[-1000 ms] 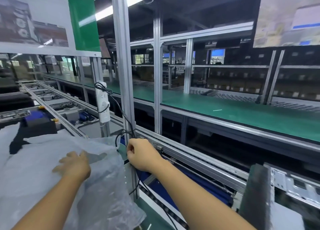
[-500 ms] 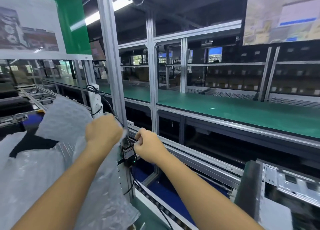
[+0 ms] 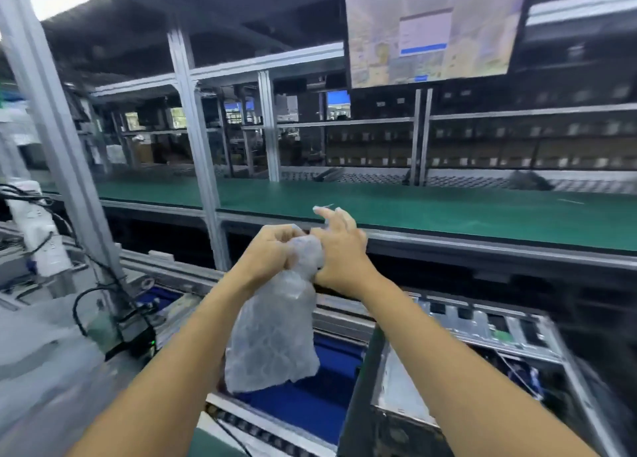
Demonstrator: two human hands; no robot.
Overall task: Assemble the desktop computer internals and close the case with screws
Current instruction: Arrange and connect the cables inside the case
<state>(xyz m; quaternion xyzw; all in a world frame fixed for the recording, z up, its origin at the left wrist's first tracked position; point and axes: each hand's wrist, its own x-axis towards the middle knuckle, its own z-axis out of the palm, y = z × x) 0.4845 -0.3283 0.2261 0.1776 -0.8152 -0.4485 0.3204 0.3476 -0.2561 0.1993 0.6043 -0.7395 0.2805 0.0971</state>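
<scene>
Both hands hold a plastic bag (image 3: pixel 275 329) raised at chest height, likely bunching it for disposal. The left hand (image 3: pixel 272 250) grips its gathered neck with curled fingers. The right hand (image 3: pixel 339 246) pinches the same neck, forefinger extended. The open computer case (image 3: pixel 465 360) sits lower right, cut off by the frame edge; its interior is blurred.
</scene>
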